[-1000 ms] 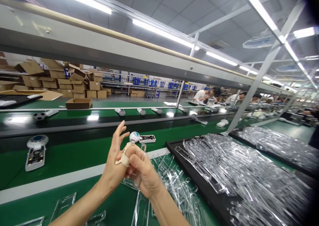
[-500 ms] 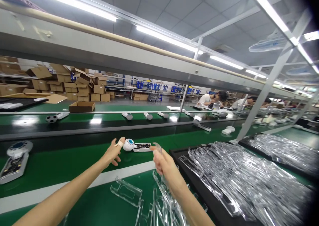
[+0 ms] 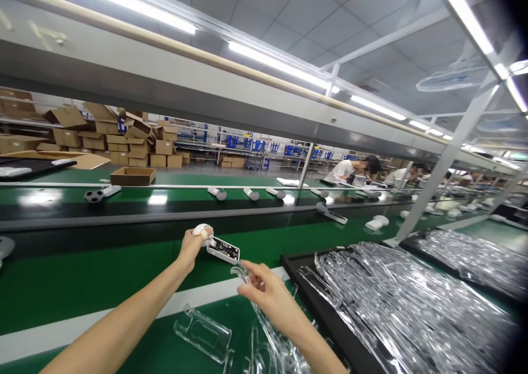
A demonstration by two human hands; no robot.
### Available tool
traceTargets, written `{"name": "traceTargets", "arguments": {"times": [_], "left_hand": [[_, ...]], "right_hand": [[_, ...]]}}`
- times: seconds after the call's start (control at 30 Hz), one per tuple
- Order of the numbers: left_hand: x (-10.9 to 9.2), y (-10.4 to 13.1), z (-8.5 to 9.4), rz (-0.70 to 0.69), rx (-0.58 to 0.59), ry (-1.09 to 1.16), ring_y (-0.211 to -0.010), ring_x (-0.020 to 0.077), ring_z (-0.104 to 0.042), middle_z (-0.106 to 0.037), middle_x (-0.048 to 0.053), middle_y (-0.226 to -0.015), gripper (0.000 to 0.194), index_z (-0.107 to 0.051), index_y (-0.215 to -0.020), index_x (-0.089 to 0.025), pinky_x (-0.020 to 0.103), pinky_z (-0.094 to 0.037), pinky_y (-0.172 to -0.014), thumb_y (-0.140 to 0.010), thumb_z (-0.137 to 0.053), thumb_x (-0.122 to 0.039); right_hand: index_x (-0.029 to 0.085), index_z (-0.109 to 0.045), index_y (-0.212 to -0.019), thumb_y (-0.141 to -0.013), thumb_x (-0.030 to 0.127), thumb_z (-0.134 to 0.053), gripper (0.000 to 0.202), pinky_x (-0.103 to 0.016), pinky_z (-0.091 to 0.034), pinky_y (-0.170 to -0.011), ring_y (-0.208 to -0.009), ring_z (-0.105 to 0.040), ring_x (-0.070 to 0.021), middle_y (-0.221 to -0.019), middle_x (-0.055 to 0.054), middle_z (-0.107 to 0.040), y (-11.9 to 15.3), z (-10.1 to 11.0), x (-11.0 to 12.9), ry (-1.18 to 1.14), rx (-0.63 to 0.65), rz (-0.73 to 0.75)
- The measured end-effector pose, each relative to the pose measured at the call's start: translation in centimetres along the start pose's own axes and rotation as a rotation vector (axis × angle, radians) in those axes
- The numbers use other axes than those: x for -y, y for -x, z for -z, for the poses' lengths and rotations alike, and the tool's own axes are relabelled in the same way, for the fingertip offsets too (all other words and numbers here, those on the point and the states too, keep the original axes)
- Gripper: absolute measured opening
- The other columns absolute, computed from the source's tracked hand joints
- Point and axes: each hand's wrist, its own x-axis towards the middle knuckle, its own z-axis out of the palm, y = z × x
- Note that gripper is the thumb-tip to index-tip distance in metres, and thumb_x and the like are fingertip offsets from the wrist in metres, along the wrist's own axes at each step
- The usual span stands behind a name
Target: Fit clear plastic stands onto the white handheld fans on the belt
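Observation:
My left hand (image 3: 192,245) is closed round the white rounded head of a small device (image 3: 223,250). The device's oblong body lies open-faced, with a dark circuit board showing, and it points toward my right hand. Between the fingers and thumb of my right hand (image 3: 264,286) is a clear plastic piece (image 3: 241,272), its curved end close to the tip of the device body. Below my hands a clear plastic frame (image 3: 204,333) lies on the green surface. Several more clear pieces (image 3: 274,349) are heaped under my right forearm.
A black tray (image 3: 289,261) piled with clear plastic parts stands at the right, with another tray behind it. White devices (image 3: 332,214) lie along the green belt beyond. An open cardboard box (image 3: 132,177) stands at the far left. A slanted white post (image 3: 437,159) rises at right.
My left hand has closed on the white device, which has turned and come slightly nearer. My right hand has lowered with the clear piece. The device at far left has slid mostly out of view.

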Motion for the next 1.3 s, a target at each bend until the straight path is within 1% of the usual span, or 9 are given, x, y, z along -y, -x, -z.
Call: {"name": "traceTargets", "arguments": {"times": [0.1,0.23,0.4,0.6,0.7,0.77,0.9,1.1,1.3], "left_hand": [[-2.6,3.2,0.3,-0.123,0.051,0.035,-0.079,0.0177,-0.059,-0.063,0.006,-0.095,0.059,-0.053,-0.104,-0.018,0.025,-0.044,-0.064,-0.059,-0.075,-0.048],[-6.0,7.9,1.2,-0.146,0.176,0.112,-0.073,0.017,-0.058,-0.062,0.006,-0.092,0.059,-0.054,-0.107,-0.017,0.027,-0.045,-0.061,-0.061,-0.073,-0.05],[-7.8,11.4,2.5,-0.127,0.23,0.102,-0.072,0.0171,-0.057,-0.062,0.006,-0.09,0.057,-0.056,-0.103,-0.016,0.026,-0.044,-0.057,-0.062,-0.072,-0.053],[-8.1,13.1,3.5,-0.129,0.219,0.07,-0.074,0.0176,-0.057,-0.062,0.006,-0.09,0.058,-0.054,-0.101,-0.017,0.025,-0.044,-0.057,-0.06,-0.074,-0.053],[-8.6,13.7,4.0,-0.142,0.218,0.089,-0.074,0.0183,-0.058,-0.062,0.007,-0.089,0.058,-0.055,-0.102,-0.016,0.026,-0.044,-0.057,-0.06,-0.073,-0.053],[-9.2,13.9,4.4,-0.168,0.192,0.106,-0.072,0.0179,-0.057,-0.062,0.006,-0.088,0.059,-0.056,-0.102,-0.016,0.026,-0.043,-0.058,-0.059,-0.074,-0.053],[-11.0,14.3,5.2,-0.272,0.146,0.173,-0.074,0.0166,-0.056,-0.062,0.006,-0.092,0.063,-0.057,-0.102,-0.016,0.026,-0.042,-0.062,-0.055,-0.077,-0.051],[-11.6,14.3,5.6,-0.296,0.223,0.26,-0.076,0.0168,-0.056,-0.061,0.005,-0.092,0.057,-0.059,-0.098,-0.015,0.028,-0.044,-0.066,-0.059,-0.075,-0.052],[-11.9,14.3,5.8,-0.286,0.203,0.206,-0.075,0.0167,-0.057,-0.062,0.006,-0.093,0.062,-0.058,-0.103,-0.015,0.029,-0.044,-0.066,-0.056,-0.077,-0.052]], "right_hand": [[0.025,-0.051,-0.133,-0.081,0.038,-0.059,0.054,-0.037,-0.046,-0.081,-0.09,-0.054,-0.0227,-0.094,-0.005,-0.054,-0.8,-1.0,0.5,0.22,-0.15,0.125],[0.022,-0.045,-0.137,-0.088,0.041,-0.051,0.052,-0.042,-0.049,-0.079,-0.095,-0.054,-0.0274,-0.098,-0.009,-0.055,-1.7,-3.4,1.4,0.466,-0.329,0.289],[0.019,-0.042,-0.139,-0.093,0.039,-0.042,0.05,-0.042,-0.052,-0.074,-0.094,-0.052,-0.0285,-0.103,-0.014,-0.053,-1.3,-6.9,2.9,0.614,-0.435,0.389],[0.016,-0.044,-0.138,-0.093,0.036,-0.042,0.049,-0.045,-0.05,-0.076,-0.092,-0.051,-0.0294,-0.101,-0.016,-0.054,0.2,-8.8,4.4,0.653,-0.414,0.389],[0.02,-0.043,-0.139,-0.093,0.036,-0.042,0.048,-0.05,-0.045,-0.084,-0.102,-0.049,-0.0325,-0.113,-0.017,-0.053,0.8,-9.0,4.3,0.632,-0.434,0.375],[0.025,-0.033,-0.145,-0.094,0.035,-0.039,0.052,-0.049,-0.044,-0.085,-0.108,-0.049,-0.0328,-0.12,-0.016,-0.052,1.2,-8.9,3.8,0.545,-0.364,0.329],[0.028,-0.013,-0.15,-0.096,0.036,-0.03,0.058,-0.04,-0.048,-0.073,-0.089,-0.06,-0.0263,-0.102,-0.01,-0.06,1.8,-8.1,2.4,0.31,-0.102,0.183],[0.025,-0.013,-0.15,-0.095,0.042,-0.03,0.06,-0.041,-0.049,-0.086,-0.113,-0.053,-0.0266,-0.132,-0.014,-0.044,1.5,-7.2,3.3,0.234,-0.201,0.254],[0.018,0.001,-0.151,-0.097,0.035,-0.03,0.065,-0.045,-0.049,-0.089,-0.117,-0.05,-0.0296,-0.131,-0.019,-0.047,1.2,-8.3,3.0,0.378,-0.242,0.455]]}}
